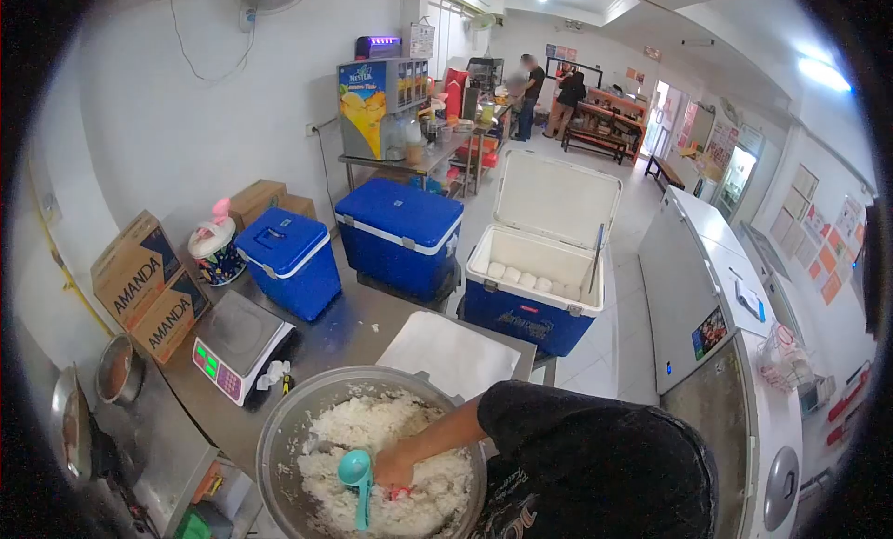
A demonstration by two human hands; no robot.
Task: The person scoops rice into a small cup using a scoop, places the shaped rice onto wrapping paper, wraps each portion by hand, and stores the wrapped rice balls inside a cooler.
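Note:
My right hand (395, 467) reaches down into cooked white rice (367, 416) in a large round metal pot (272, 465). Its fingers look closed and are partly sunk in the rice. A small red piece (400, 492) shows just below the fingers; what it belongs to is hidden. Right beside the hand, a teal scoop (355, 467) lies on the rice with its handle pointing toward me; I cannot tell whether the hand touches it. My left hand is out of view.
Behind the pot are a white sheet (448, 348), a digital scale (240, 330) and a blue cooler (290, 265). An open cooler (530, 320) holds several round white wrapped items. Amanda boxes (153, 283) stand left, a chest freezer (684, 288) right. People stand far back.

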